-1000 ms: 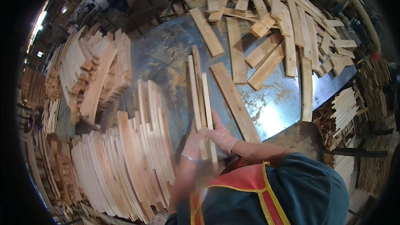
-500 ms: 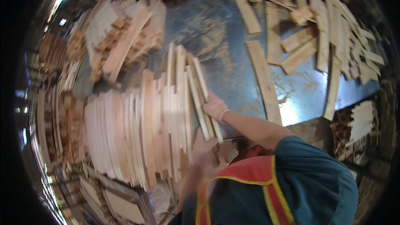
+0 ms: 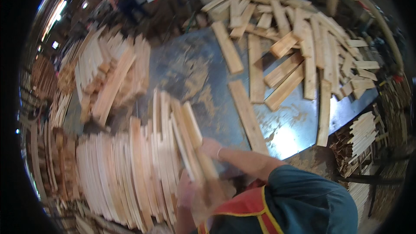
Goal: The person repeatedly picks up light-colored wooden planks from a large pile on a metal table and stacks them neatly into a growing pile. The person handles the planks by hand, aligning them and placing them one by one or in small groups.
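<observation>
I've brought the held boards (image 3: pixel 187 136) across the counter (image 3: pixel 214 97) to the stacked row's (image 3: pixel 123 169) right end, nearly joining it, my right hand (image 3: pixel 210 148) pinching their side, my left hand's (image 3: pixel 186 189) grip too blurred to tell.

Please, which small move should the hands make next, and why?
Probably the right hand should press the held boards gently left, straightening them against the row. They are at the row's right end but slant more than most of its boards, and the right hand is on their right side. The left hand is blurred near their lower end; its grip is unclear.
</observation>
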`<state>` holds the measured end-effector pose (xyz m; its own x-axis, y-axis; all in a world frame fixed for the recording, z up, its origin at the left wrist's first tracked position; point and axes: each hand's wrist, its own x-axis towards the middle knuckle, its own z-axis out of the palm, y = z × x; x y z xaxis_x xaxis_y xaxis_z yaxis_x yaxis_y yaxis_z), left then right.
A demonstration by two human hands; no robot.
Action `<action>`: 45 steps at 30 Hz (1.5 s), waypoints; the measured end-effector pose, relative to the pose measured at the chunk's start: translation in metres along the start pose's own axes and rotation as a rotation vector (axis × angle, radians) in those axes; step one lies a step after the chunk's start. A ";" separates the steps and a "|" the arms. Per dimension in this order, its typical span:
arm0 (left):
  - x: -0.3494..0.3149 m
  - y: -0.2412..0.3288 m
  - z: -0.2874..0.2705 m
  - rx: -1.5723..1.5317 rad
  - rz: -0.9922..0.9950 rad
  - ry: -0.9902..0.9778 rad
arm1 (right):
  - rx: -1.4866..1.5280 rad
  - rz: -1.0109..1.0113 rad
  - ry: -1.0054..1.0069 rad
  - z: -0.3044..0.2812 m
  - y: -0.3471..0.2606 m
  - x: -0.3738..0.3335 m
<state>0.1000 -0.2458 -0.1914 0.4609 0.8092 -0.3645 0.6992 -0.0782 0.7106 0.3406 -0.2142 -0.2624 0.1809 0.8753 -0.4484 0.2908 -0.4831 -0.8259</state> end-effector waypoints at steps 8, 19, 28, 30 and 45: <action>-0.004 -0.009 0.005 1.029 -0.087 0.386 | -0.010 0.016 0.073 -0.005 0.014 0.007; -0.063 -0.021 -0.003 0.026 -0.051 0.039 | -0.044 0.186 0.094 -0.015 -0.018 -0.019; -0.053 0.048 -0.046 -0.258 -0.226 -0.138 | 0.031 -0.094 -0.405 0.016 -0.006 0.020; -0.010 -0.058 -0.010 -0.307 -0.200 -0.199 | 0.204 -0.093 -0.491 -0.022 -0.012 0.011; 0.478 0.567 0.111 -0.417 0.504 -0.138 | 0.502 -0.391 -0.153 -0.462 0.032 -0.054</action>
<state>0.7777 0.0322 -0.0294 0.7612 0.6482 0.0190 0.1229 -0.1730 0.9772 0.7741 -0.2855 -0.1062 0.0039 0.9954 -0.0955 -0.1727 -0.0934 -0.9805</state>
